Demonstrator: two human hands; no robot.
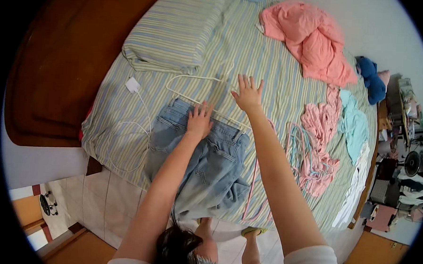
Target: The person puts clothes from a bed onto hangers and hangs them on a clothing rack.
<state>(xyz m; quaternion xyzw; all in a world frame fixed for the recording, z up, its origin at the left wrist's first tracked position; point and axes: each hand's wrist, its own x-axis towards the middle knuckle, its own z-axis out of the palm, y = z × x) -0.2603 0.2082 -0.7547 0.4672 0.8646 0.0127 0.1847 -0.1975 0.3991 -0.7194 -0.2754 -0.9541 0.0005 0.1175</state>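
Blue denim jeans (220, 153) lie on the bed with the waistband toward the pillow and the legs hanging toward the near edge. A cream clothes hanger (190, 77) lies flat just beyond the waistband, its lower bar running along it. My left hand (200, 122) rests on the waistband, fingers spread. Over the hanger's right side, near its hook, my right hand (249, 92) is held with fingers apart and nothing in it. Whether it touches the hanger or sheet, I cannot tell.
A striped pillow (173, 33) lies at the upper left, near a white charger (132, 85) with a looped cable. To the right are several pink and blue hangers (295, 150), pink clothes (315, 132), a turquoise garment (353, 119) and a pink blanket (310, 37).
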